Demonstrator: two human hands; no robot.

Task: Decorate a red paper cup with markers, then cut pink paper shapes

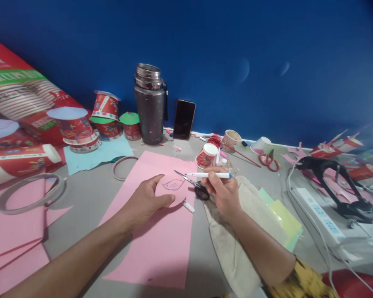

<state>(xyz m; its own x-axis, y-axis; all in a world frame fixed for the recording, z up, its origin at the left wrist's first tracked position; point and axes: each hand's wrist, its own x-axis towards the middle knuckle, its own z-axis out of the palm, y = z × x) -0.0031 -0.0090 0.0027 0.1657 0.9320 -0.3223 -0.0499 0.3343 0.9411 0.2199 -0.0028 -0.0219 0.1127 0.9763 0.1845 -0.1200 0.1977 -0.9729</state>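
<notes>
A round pink paper disc (171, 198) is gripped at its left edge by my left hand (149, 194), thumb across the front. A fish-like or leaf-like outline is drawn on it in dark ink. My right hand (222, 192) pinches a white marker with a blue end (217, 175), its tip pointing left, just beyond the disc's right edge. Black-handled scissors (200, 191) lie under the marker, beside my right hand. Below the disc, a white marker cap (189, 206) rests on a large pink paper sheet (164, 248).
Behind stand a dark thermos (149, 107), a phone (184, 120) and a red paper cup (207, 155). Decorated cups (76, 128) and a tape roll (31, 193) are at left. A beige cloth (225, 244), red scissors (269, 160) and a power strip (318, 213) lie at right.
</notes>
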